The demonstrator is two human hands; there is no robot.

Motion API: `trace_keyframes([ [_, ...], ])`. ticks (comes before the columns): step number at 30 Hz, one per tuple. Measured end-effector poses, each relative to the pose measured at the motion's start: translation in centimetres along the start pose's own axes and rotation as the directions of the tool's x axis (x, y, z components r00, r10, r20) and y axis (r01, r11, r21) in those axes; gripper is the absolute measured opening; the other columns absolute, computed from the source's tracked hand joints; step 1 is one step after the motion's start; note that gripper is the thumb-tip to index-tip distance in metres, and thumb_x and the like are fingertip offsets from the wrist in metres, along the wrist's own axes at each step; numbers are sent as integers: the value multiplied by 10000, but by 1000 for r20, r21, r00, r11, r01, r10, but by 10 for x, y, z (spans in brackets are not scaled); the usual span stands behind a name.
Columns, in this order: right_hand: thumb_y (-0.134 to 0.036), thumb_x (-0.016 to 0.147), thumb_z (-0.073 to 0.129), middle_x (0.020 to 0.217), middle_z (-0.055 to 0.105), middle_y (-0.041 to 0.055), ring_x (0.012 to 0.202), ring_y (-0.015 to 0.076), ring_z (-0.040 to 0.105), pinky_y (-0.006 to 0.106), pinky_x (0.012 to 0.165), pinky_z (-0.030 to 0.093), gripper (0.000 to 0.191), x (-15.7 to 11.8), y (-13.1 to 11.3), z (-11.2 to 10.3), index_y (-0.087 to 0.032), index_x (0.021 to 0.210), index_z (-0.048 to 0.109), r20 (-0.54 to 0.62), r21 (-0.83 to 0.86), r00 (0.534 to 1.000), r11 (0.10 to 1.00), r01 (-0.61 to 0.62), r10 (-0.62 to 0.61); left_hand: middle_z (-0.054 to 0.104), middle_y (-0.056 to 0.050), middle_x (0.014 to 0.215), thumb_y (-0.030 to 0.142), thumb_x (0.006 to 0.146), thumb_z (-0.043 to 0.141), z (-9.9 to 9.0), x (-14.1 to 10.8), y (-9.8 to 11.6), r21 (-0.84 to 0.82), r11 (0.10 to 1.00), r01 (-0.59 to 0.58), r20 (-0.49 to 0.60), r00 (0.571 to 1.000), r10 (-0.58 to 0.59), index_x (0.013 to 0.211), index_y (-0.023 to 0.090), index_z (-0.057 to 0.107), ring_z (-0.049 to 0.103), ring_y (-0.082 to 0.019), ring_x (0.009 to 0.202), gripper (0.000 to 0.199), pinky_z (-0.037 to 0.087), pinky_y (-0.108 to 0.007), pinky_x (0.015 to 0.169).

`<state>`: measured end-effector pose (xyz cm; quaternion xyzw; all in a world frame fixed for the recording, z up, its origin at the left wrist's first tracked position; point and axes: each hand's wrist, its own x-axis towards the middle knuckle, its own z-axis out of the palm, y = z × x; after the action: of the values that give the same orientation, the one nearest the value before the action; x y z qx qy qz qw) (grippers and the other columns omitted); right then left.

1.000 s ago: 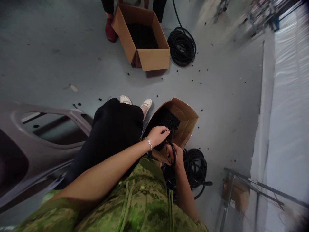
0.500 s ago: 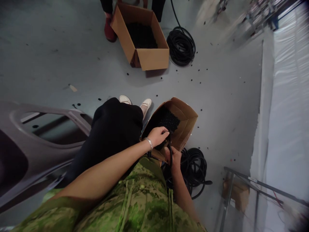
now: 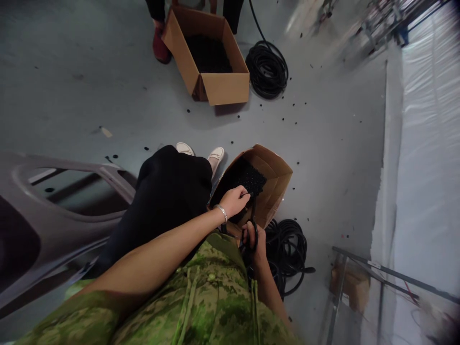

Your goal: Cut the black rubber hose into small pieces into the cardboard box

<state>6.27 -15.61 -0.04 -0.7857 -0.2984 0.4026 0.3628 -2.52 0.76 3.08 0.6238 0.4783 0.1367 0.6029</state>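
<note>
My left hand (image 3: 234, 201), with a silver bracelet at the wrist, is closed in a pinch over a cardboard box (image 3: 275, 179). A short dark bit of black hose shows at its fingertips; the rest is mostly hidden by the hand. My right hand (image 3: 258, 244) grips black scissors (image 3: 255, 218) by the loops at the near edge of this box. Their blades point away from me, just right of my left fingertips. Inside the box lies a heap of small black pieces (image 3: 253, 179).
A coil of black hose (image 3: 293, 244) lies right of my box. Ahead stand another box (image 3: 226, 88) of black pieces and a second hose coil (image 3: 268, 69), by a person's red shoe (image 3: 160, 47). A grey frame panel (image 3: 72, 211) is at left, a metal stand (image 3: 339, 287) at right.
My right hand has turned and drawn back slightly, so the scissor loops show more widely. My left hand keeps its pinch over the box. The whole view has shifted slightly.
</note>
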Motion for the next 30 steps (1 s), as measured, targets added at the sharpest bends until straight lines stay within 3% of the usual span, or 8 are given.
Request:
trace_keyframes([
  [3, -591, 833, 506, 509, 525, -8, 457, 110, 481, 219, 464, 382, 467, 6, -12, -9, -164, 654, 566, 57, 3, 997, 999, -54, 53, 577, 37, 580, 239, 809, 518, 0, -1, 2, -77, 997, 4, -30, 1000, -6, 729, 185, 582, 511, -109, 567, 116, 382, -224, 572],
  [11, -558, 843, 514, 536, 521, -19, 520, 119, 487, 208, 488, 360, 420, 17, -24, -30, -166, 738, 621, 146, -257, 982, 954, 155, -120, 573, 36, 587, 256, 799, 528, -3, -5, 8, -162, 987, -4, -24, 1000, 0, 749, 178, 591, 495, -107, 563, 112, 381, -227, 578],
  [22, -514, 840, 527, 552, 536, -7, 560, 135, 517, 203, 503, 379, 370, 18, -30, -32, -166, 769, 630, 184, -270, 971, 942, 198, -151, 541, 42, 560, 254, 792, 480, -2, -6, 8, -242, 970, 19, -27, 999, -27, 729, 188, 562, 488, -109, 549, 123, 374, -231, 570],
  [30, -496, 831, 533, 593, 537, 3, 590, 136, 522, 204, 516, 368, 360, 24, -32, -39, -178, 661, 550, 203, -312, 959, 915, 255, -198, 547, 44, 546, 245, 775, 498, -3, -6, 9, -224, 975, 1, -20, 1000, -6, 696, 186, 563, 486, -105, 537, 117, 373, -226, 559],
])
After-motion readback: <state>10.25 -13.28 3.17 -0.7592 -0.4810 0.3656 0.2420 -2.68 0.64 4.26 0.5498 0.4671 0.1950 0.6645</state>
